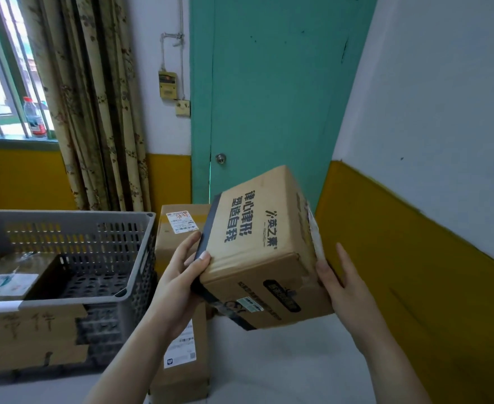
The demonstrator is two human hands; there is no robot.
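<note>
A brown cardboard box (pixel 264 246) with dark printed characters and a dark taped left edge is held tilted in the air in front of me. My left hand (pixel 181 278) grips its left edge, thumb on top and fingers behind. My right hand (pixel 343 282) presses flat against the box's right side with straight fingers.
A grey perforated plastic crate (pixel 73 228) stands at the left with a labelled parcel (pixel 6 279) inside and a cardboard sign on its front. Stacked cardboard boxes (pixel 181 345) sit behind my left arm. A teal door (pixel 269 97), curtains and a window with a bottle (pixel 34 118) are beyond.
</note>
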